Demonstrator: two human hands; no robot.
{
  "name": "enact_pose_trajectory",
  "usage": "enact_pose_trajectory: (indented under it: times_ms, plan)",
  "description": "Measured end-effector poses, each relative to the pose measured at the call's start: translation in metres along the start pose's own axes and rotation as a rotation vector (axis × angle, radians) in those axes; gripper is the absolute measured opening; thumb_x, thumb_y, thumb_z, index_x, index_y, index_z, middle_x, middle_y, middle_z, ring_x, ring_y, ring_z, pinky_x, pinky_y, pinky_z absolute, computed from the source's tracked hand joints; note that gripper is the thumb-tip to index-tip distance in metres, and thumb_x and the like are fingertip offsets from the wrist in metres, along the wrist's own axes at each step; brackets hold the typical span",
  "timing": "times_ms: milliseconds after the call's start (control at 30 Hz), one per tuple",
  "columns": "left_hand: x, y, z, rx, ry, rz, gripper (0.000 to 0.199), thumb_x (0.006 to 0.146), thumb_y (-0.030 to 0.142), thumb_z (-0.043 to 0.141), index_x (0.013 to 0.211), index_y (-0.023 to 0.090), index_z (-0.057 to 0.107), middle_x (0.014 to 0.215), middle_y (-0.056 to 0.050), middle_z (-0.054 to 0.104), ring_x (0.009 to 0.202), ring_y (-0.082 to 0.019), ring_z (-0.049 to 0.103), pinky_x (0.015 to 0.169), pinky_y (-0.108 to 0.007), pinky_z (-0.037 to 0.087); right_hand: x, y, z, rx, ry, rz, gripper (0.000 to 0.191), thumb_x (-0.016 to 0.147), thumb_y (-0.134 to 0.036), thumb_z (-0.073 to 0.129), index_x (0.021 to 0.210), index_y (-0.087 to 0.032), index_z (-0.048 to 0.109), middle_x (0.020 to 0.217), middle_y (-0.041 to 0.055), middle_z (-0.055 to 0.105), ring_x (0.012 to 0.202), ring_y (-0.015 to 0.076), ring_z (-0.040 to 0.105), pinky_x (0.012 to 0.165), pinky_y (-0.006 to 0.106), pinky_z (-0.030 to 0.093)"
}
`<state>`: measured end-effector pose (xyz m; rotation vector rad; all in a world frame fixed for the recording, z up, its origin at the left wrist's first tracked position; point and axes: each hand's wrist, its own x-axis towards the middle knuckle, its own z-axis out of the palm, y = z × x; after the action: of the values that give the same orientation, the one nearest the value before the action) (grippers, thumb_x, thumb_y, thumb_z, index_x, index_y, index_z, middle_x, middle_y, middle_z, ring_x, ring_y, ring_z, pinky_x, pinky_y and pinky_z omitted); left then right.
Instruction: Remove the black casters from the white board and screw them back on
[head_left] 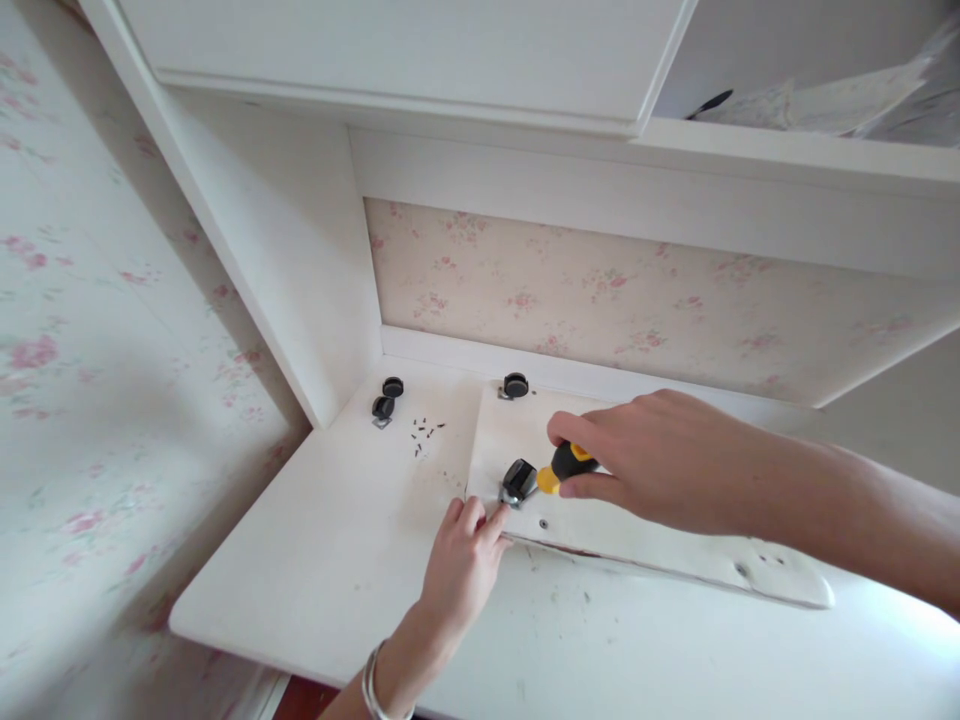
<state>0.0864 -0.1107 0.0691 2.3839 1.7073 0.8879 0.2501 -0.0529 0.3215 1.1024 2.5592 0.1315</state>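
A yellow and black screwdriver (568, 465) is gripped in my right hand (634, 455), its tip pointing down-left at a black caster (518, 481). That caster sits near the front left corner of a white board (600, 525). My left hand (469, 560) rests at the board's front left edge, index finger stretched out to touch the caster's metal base, the other fingers partly curled. A second caster (515, 385) is on the board's back left corner. The screw under the screwdriver tip is too small to make out.
Two loose casters (383, 407) and several small dark screws (420, 435) lie on the white desk (300, 560) left of the board. A shelf cabinet (412, 60) overhangs the back, and a side panel (292, 240) stands at the left.
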Motion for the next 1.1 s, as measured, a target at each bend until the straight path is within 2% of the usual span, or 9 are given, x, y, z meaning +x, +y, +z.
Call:
enact_pose_trajectory:
  times_ms: [133, 200, 267, 367, 433, 600, 733, 967, 1100]
  plan:
    - [-0.001, 0.002, -0.002, -0.001, -0.009, -0.006, 0.044, 0.078, 0.014, 0.073, 0.119, 0.025, 0.063, 0.088, -0.003, 0.055, 0.085, -0.021, 0.054, 0.075, -0.035, 0.054, 0.005, -0.004, 0.006, -0.177, 0.122, 0.007, 0.043, 0.096, -0.059, 0.032, 0.086, -0.024, 0.054, 0.058, 0.0042, 0.062, 0.055, 0.0267, 0.063, 0.046, 0.032, 0.016]
    - [-0.001, 0.003, -0.003, -0.001, -0.019, -0.016, 0.043, 0.078, 0.014, 0.073, 0.119, 0.025, 0.063, 0.088, -0.003, 0.054, 0.084, -0.021, 0.054, 0.075, -0.036, 0.054, 0.004, -0.002, 0.008, -0.183, 0.154, 0.026, 0.048, 0.094, -0.063, 0.028, 0.082, -0.024, 0.053, 0.058, 0.0046, 0.062, 0.055, 0.0281, 0.063, 0.045, 0.033, 0.015]
    - [-0.001, 0.003, -0.004, -0.004, -0.025, -0.021, 0.042, 0.078, 0.015, 0.072, 0.118, 0.025, 0.063, 0.088, -0.003, 0.054, 0.084, -0.021, 0.053, 0.075, -0.036, 0.054, 0.001, 0.002, 0.009, -0.089, 0.126, 0.041, 0.045, 0.092, -0.065, 0.034, 0.086, -0.024, 0.052, 0.067, 0.0038, 0.067, 0.057, 0.0286, 0.064, 0.046, 0.032, 0.017]
    - [-0.001, 0.003, -0.003, -0.005, -0.026, -0.022, 0.04, 0.08, 0.015, 0.07, 0.118, 0.024, 0.063, 0.088, -0.003, 0.054, 0.085, -0.021, 0.053, 0.075, -0.035, 0.054, -0.008, 0.006, 0.012, 0.096, 0.066, 0.001, 0.027, 0.092, -0.053, 0.046, 0.095, -0.026, 0.05, 0.081, 0.0004, 0.069, 0.064, 0.0262, 0.065, 0.047, 0.031, 0.022]
    - [-0.001, 0.003, -0.002, 0.001, -0.028, -0.021, 0.039, 0.081, 0.015, 0.069, 0.118, 0.024, 0.063, 0.089, -0.004, 0.055, 0.085, -0.021, 0.053, 0.075, -0.035, 0.053, -0.012, 0.007, 0.014, 0.123, 0.062, -0.029, 0.016, 0.093, -0.043, 0.047, 0.095, -0.027, 0.05, 0.081, -0.0007, 0.067, 0.063, 0.0242, 0.064, 0.047, 0.031, 0.022]
    - [-0.003, 0.002, 0.002, 0.002, -0.016, -0.027, 0.042, 0.08, 0.016, 0.07, 0.121, 0.025, 0.062, 0.09, -0.004, 0.055, 0.088, -0.022, 0.052, 0.077, -0.036, 0.053, -0.012, 0.005, 0.01, 0.134, 0.013, -0.111, 0.004, 0.092, -0.028, 0.053, 0.094, -0.026, 0.05, 0.081, -0.0015, 0.064, 0.06, 0.0179, 0.059, 0.047, 0.03, 0.021]
    - [-0.002, 0.003, 0.002, -0.022, -0.023, -0.046, 0.043, 0.08, 0.016, 0.071, 0.121, 0.026, 0.063, 0.09, -0.004, 0.055, 0.088, -0.022, 0.052, 0.078, -0.037, 0.053, -0.008, 0.008, 0.004, 0.152, 0.02, -0.127, 0.007, 0.091, -0.021, 0.055, 0.092, -0.025, 0.05, 0.078, -0.0036, 0.062, 0.058, 0.0148, 0.056, 0.047, 0.027, 0.021]
    - [-0.001, 0.003, 0.0, -0.054, -0.018, -0.051, 0.043, 0.08, 0.015, 0.07, 0.121, 0.026, 0.063, 0.09, -0.005, 0.056, 0.087, -0.022, 0.052, 0.076, -0.037, 0.053, -0.005, 0.004, 0.008, 0.057, 0.114, -0.122, 0.008, 0.093, -0.029, 0.054, 0.092, -0.022, 0.053, 0.067, -0.0021, 0.062, 0.055, 0.0176, 0.058, 0.045, 0.028, 0.019]
    - [-0.001, 0.004, 0.0, -0.064, -0.038, -0.057, 0.041, 0.081, 0.015, 0.069, 0.119, 0.026, 0.064, 0.089, -0.005, 0.056, 0.087, -0.022, 0.053, 0.076, -0.037, 0.052, -0.003, 0.002, 0.011, -0.06, 0.198, -0.097, 0.034, 0.096, -0.051, 0.044, 0.087, -0.019, 0.054, 0.059, -0.0001, 0.059, 0.049, 0.0193, 0.058, 0.046, 0.029, 0.015]
